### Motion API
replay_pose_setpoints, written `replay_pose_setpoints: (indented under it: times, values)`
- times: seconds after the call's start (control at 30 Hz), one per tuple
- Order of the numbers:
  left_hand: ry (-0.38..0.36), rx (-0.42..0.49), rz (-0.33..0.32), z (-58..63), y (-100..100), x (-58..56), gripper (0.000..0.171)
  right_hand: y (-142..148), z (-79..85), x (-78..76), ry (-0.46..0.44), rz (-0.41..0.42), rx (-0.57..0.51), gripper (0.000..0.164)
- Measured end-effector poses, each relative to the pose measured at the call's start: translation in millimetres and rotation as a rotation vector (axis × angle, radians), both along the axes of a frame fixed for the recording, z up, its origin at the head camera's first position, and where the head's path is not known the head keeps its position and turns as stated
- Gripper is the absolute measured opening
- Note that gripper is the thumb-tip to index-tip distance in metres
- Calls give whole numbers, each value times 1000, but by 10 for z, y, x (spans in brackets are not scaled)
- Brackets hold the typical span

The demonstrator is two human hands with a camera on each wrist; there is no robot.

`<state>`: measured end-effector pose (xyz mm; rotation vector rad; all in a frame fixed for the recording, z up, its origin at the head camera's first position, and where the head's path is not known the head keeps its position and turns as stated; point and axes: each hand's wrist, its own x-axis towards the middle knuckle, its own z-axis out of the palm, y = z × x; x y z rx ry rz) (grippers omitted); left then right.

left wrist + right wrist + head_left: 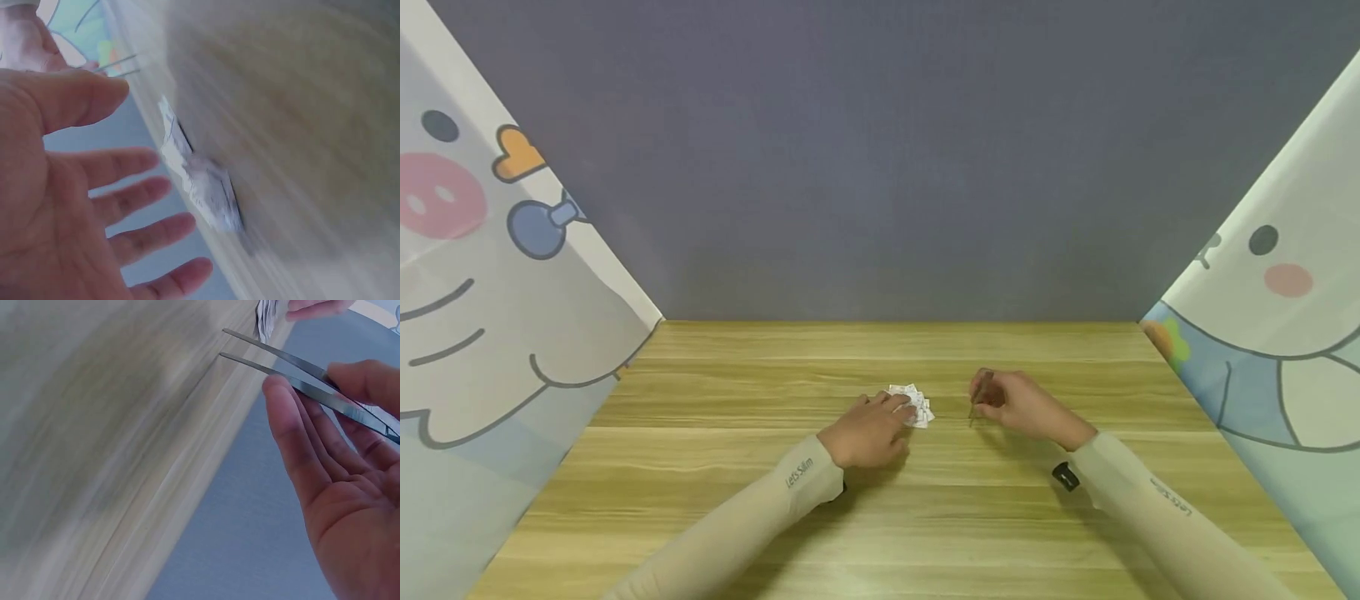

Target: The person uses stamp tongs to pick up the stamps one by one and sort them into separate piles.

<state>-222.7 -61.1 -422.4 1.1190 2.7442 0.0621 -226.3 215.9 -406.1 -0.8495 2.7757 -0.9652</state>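
A small heap of overlapping white paper pieces (924, 408) with faint printing lies on the wooden table. Over its left part reaches my left hand (868, 429), its fingers extended and spread. The left wrist view shows the paper slips (209, 194) just beyond those fingertips, somewhat blurred; whether they touch cannot be told. To the right of the heap, my right hand (1026, 404) holds metal tweezers (331, 399) between thumb and fingers. The two tweezer tips stand apart with nothing between them, pointing down near the tabletop.
The wood-grain table (760, 375) meets a plain grey panel (880, 167) at the back. Side panels with cartoon drawings (467, 350) flank it left and right. A small black device (1065, 477) sits at the right wrist.
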Motion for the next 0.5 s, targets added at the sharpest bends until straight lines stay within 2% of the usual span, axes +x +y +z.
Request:
replay_pose_setpoints:
  times: [0.17,0.33,0.5]
  values:
    - [-7,-8,9,21,-51,-6,48,17,-14,0,-30,-27,0,11]
    - [-13,2,6,-17,-44,-9,55,27,-43,-33,-17,-64,-18,9]
    - [-7,9,-6,-21,-21,-19,52,-58,9,-77,-4,-103,-109,11]
